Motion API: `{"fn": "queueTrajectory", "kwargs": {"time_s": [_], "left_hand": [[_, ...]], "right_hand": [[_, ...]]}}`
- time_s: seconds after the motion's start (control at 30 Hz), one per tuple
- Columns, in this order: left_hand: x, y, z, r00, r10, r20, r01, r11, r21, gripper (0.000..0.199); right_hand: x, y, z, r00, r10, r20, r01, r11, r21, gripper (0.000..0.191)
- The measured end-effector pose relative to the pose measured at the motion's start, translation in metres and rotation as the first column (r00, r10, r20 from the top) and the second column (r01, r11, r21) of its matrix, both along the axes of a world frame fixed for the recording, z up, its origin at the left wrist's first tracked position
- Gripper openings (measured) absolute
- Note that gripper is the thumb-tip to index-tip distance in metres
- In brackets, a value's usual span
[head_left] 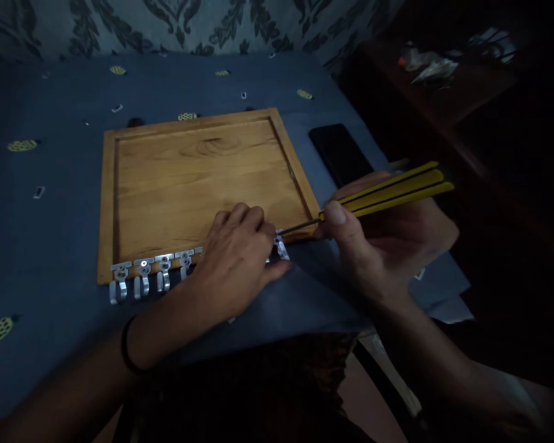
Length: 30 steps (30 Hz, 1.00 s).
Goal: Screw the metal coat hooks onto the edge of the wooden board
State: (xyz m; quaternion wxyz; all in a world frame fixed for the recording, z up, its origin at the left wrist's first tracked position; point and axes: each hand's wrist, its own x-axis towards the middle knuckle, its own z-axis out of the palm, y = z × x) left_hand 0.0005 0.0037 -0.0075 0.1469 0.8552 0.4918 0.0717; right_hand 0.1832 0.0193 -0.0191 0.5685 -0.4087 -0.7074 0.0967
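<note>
A framed wooden board point(203, 178) lies flat on the cloth. Along its near edge runs a metal hook rail point(165, 261) with several silver double hooks. My left hand point(235, 258) covers the middle of the rail, its fingers curled and pressing down there, the thumb beside the right-end hook point(281, 246). My right hand point(388, 234) grips a screwdriver point(397, 189) with a yellow and black handle. The screwdriver's thin shaft slants down left, its tip at the top of that right-end hook. Whether a screw sits under the tip is too small to tell.
A blue cloth point(55, 227) with pineapple prints covers the surface. Right of the board lies a black phone point(339, 151). Behind hangs patterned fabric point(180, 24). A dark wooden piece of furniture with crumpled plastic point(427, 64) stands at the far right.
</note>
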Motion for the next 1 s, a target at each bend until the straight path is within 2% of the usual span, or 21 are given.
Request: {"fn": "queueTrajectory", "kwargs": {"time_s": [0.33, 0.43, 0.73, 1.0], "left_hand": [[0.0002, 0.0002, 0.0016, 1.000, 0.007, -0.030, -0.008, 1.000, -0.026, 0.038], [-0.0002, 0.0001, 0.0028, 1.000, 0.005, -0.027, -0.006, 1.000, -0.027, 0.037], [0.0004, -0.0006, 0.0026, 1.000, 0.005, -0.024, -0.005, 1.000, -0.003, 0.033], [-0.0003, 0.0001, 0.0021, 1.000, 0.004, -0.016, -0.004, 1.000, -0.030, 0.035]], "right_hand": [[0.0002, -0.0019, -0.0033, 1.000, -0.025, -0.015, 0.023, 0.995, -0.100, 0.019], [0.0016, -0.0011, -0.0045, 1.000, 0.001, -0.020, -0.003, 0.994, -0.107, 0.016], [0.0009, -0.0001, -0.0065, 1.000, 0.009, -0.021, -0.011, 0.994, -0.108, 0.019], [0.0063, 0.0007, -0.0081, 0.998, -0.024, 0.064, 0.032, 0.992, -0.118, 0.028]]}}
